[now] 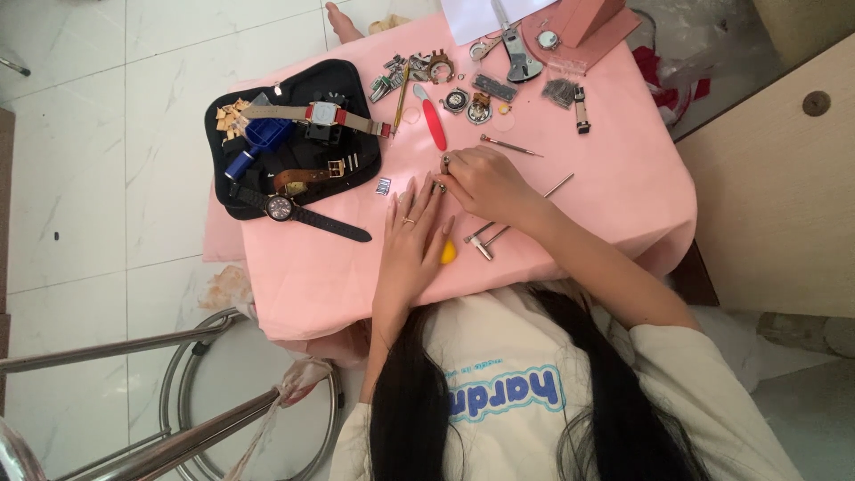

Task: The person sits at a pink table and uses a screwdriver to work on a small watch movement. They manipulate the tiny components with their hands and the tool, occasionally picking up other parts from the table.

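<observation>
My left hand (414, 236) lies flat on the pink tablecloth (312, 267), fingers spread, with its palm edge next to a small yellow object (448, 253). My right hand (485, 183) is curled just beyond it, its fingertips pinched on a small metal watch part (445, 163). The fingertips of both hands meet around that part. Metal tweezers (481, 240) lie under my right wrist. A thin pin tool (509, 146) lies just past my right hand.
A black tool mat (298, 85) at the left holds a black-strapped watch (298, 214), a square watch with a tan strap (322, 116), a blue tool (263, 141) and a brown strap. Watch parts, a red tool (434, 120) and pliers (517, 53) lie at the far edge. A metal stool (178, 392) stands lower left.
</observation>
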